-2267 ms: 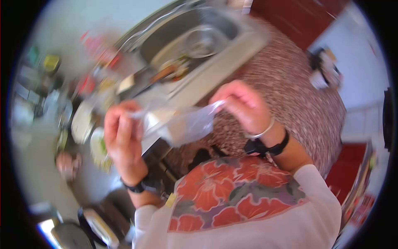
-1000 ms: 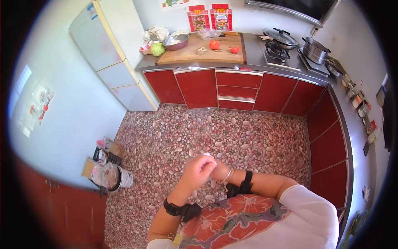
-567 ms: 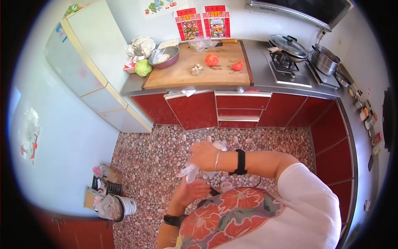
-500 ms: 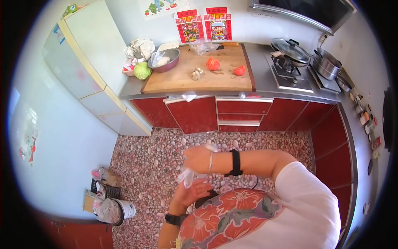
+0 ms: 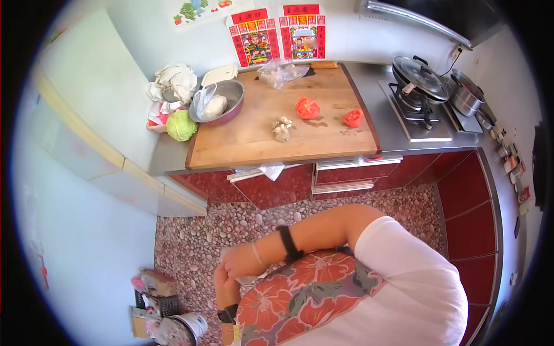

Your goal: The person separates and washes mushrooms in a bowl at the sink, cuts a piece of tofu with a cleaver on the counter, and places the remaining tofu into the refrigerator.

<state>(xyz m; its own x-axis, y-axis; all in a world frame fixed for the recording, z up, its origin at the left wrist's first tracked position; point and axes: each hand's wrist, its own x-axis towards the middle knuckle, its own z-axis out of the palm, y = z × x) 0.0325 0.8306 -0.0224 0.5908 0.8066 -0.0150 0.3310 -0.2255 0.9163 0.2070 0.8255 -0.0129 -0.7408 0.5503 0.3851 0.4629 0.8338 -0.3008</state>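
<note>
My right hand [image 5: 241, 262] is closed with a thin whitish, see-through wad [image 5: 247, 279] in it, its edges showing beside the fingers; whether it is tissue or plastic I cannot make out. Against it, low over the floor and in front of my body, is my left hand [image 5: 224, 281], its fingers mostly hidden. On the wooden board [image 5: 231, 144] lie a clump of mushrooms [image 5: 281, 129], a red tomato [image 5: 307, 108] and a cut tomato piece [image 5: 352, 118]. Both hands are well apart from the board.
A metal bowl [image 5: 235, 109] holding a pale lump and a cabbage [image 5: 181, 126] stand left. A lidded pan [image 5: 421, 81] sits on the stove, with a steel pot [image 5: 466, 98] beside it. A waste bucket [image 5: 193, 326] is on the floor at lower left. A drawer [image 5: 358, 164] fronts the counter.
My hands have come together and moved down and left, closer to my body. The left palm was open and facing up before. The view has shifted, so the counter appears nearer.
</note>
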